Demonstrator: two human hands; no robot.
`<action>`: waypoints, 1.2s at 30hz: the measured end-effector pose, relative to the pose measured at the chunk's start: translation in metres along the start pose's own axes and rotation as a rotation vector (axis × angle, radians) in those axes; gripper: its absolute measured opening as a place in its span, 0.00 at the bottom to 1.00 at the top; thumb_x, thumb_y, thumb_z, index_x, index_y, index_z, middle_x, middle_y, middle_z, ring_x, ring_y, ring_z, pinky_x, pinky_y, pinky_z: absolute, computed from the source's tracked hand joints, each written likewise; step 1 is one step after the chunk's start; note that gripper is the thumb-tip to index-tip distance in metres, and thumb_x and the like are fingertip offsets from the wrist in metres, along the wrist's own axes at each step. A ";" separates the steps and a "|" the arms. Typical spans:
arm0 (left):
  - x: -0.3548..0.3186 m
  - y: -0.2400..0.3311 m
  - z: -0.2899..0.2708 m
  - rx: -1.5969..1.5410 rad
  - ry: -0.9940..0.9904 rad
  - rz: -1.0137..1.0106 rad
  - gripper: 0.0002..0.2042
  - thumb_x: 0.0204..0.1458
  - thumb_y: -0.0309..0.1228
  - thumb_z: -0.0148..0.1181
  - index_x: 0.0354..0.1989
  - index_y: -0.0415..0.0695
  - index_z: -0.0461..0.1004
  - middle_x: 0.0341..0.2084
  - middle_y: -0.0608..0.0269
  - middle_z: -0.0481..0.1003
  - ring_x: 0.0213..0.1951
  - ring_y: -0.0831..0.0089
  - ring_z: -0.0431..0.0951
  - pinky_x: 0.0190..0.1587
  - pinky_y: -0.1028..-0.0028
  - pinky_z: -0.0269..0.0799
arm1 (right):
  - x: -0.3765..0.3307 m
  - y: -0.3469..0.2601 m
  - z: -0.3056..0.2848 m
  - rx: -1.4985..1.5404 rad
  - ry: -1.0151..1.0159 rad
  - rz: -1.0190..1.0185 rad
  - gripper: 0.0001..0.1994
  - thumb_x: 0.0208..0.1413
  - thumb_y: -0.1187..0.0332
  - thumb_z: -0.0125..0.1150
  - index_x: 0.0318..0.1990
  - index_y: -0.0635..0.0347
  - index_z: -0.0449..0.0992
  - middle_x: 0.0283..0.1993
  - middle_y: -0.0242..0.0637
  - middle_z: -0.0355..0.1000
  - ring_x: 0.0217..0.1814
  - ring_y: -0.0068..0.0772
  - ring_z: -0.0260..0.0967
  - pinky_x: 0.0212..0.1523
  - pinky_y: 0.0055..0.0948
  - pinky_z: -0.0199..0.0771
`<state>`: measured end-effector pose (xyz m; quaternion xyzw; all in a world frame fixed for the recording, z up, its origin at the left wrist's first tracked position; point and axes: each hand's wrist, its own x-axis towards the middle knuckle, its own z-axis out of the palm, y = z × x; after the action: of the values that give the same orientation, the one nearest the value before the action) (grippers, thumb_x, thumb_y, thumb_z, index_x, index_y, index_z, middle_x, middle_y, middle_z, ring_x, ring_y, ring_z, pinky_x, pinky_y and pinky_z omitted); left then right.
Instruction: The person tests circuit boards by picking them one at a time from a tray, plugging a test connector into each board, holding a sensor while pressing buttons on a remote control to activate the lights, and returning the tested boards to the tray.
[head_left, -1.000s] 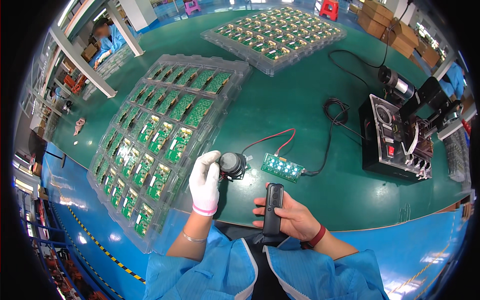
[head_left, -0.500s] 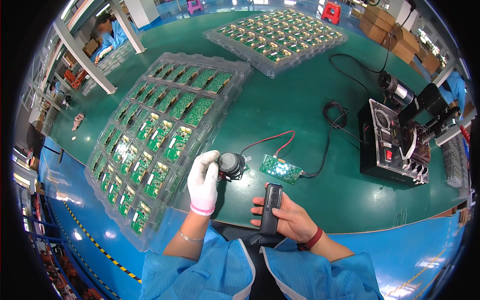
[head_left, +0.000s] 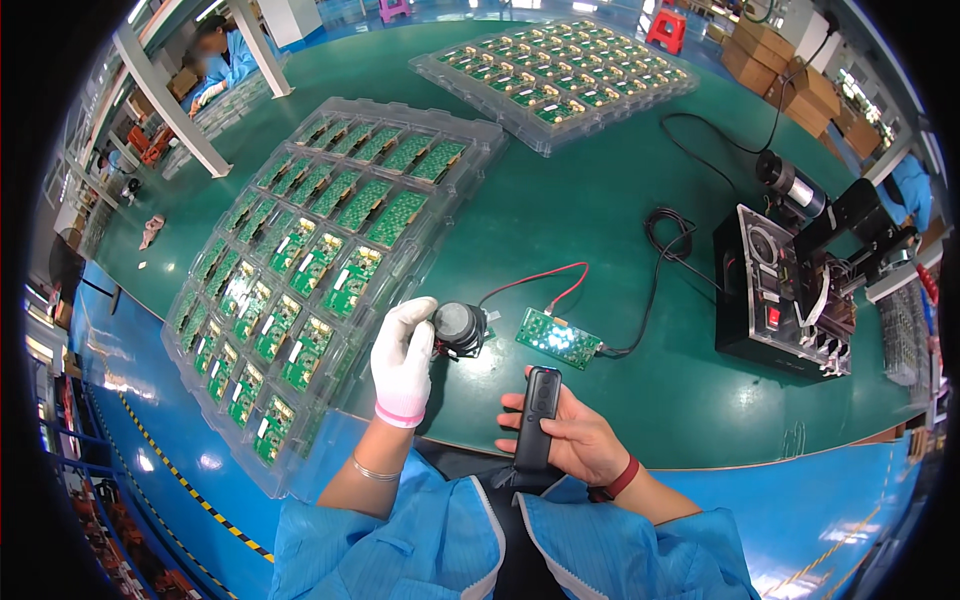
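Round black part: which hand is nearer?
Left hand, at the left edge of the round black part; the right hand, holding a black handheld device, is farther, lower right.

On the green board (head_left: 560, 338), white spots of light that had been spread along it gave way to one bright patch about its middle. The camera's view also shifted slightly, so the near plastic tray (head_left: 478, 150) and the black machine (head_left: 780, 290) sat a little farther left.
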<state>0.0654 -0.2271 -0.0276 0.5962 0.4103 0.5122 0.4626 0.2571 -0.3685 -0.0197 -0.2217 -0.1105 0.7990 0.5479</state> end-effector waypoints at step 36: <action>0.002 0.000 0.001 0.001 0.007 0.026 0.11 0.56 0.19 0.50 0.46 0.33 0.73 0.46 0.57 0.72 0.48 0.72 0.72 0.54 0.74 0.66 | 0.003 0.005 -0.016 0.221 -0.053 -0.029 0.22 0.67 0.61 0.36 0.65 0.57 0.53 0.49 0.47 0.67 0.48 0.44 0.69 0.55 0.49 0.67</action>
<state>0.0667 -0.2250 -0.0272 0.5998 0.4044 0.5202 0.4540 0.2601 -0.3690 -0.0368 -0.1373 -0.0393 0.8040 0.5773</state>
